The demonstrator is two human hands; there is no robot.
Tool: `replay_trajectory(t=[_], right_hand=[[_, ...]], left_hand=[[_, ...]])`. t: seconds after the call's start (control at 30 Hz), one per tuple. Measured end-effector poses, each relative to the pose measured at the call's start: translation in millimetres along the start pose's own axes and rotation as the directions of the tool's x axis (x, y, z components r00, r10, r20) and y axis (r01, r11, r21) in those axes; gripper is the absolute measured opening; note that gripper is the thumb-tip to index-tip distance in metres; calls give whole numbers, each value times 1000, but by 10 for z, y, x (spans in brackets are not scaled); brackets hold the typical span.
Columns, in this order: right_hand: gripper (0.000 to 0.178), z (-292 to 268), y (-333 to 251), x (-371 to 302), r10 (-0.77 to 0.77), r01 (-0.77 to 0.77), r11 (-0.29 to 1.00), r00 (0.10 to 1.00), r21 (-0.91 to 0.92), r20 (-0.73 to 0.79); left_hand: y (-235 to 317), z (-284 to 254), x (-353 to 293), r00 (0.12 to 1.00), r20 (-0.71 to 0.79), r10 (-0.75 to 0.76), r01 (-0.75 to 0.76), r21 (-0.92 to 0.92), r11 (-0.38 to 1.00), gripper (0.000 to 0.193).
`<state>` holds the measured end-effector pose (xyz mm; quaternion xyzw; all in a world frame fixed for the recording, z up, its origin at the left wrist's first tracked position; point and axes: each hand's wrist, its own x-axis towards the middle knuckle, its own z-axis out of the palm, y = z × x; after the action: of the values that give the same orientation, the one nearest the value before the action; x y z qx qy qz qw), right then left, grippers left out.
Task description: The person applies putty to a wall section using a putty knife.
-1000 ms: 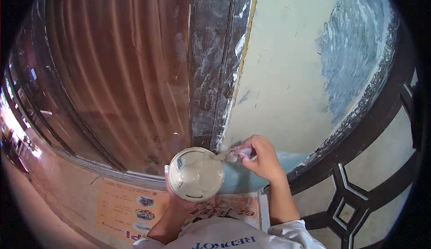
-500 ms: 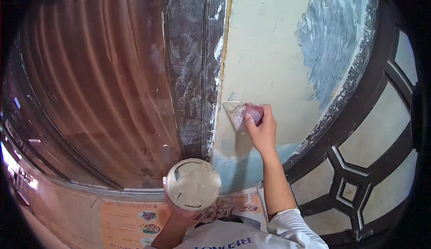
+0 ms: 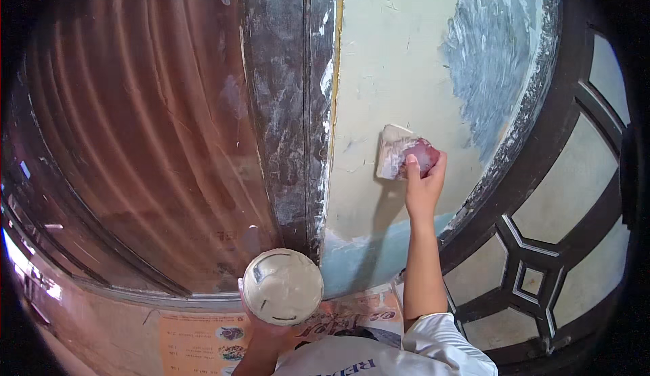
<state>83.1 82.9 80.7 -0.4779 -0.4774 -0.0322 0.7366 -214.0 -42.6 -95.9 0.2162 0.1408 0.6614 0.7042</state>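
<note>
My right hand (image 3: 425,190) is closed on a wide putty knife (image 3: 394,154) with a reddish, smeared handle. White filler streaks its broad blade, which is at the middle of a cream-coated panel (image 3: 379,78) and casts a shadow there. Whether the blade edge touches the surface I cannot tell. Low in front of me, my left hand (image 3: 261,332) supports a round tub of cream putty (image 3: 288,288) from below; the tub hides most of its fingers. Grooves and a smooth smear mark the putty's top.
A blue-grey streaked patch (image 3: 491,51) is at the panel's upper right, a pale blue band (image 3: 352,257) along its bottom. Left of the panel stand a dark, white-spattered post (image 3: 277,105) and brown sheeting (image 3: 156,139). Dark latticework (image 3: 542,261) curves at right. An orange printed sheet (image 3: 196,342) lies below.
My right hand has moved the putty knife rightward and slightly up, away from the panel's left edge. The tub in my left hand has shifted slightly left and down.
</note>
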Motion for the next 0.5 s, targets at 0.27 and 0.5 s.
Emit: replay_trajectory(t=[0.27,0.5], right_hand=[[26,-171,446,-411,180,-175,984,971,-44,157],[21,-97,404,-553,94,-70,994,936,-81,339]], left_hand=[[-51,-115,-12,984,71,161,-175,302,937,99],[-165,66,81,992,31,-123,126,-126,984,72]])
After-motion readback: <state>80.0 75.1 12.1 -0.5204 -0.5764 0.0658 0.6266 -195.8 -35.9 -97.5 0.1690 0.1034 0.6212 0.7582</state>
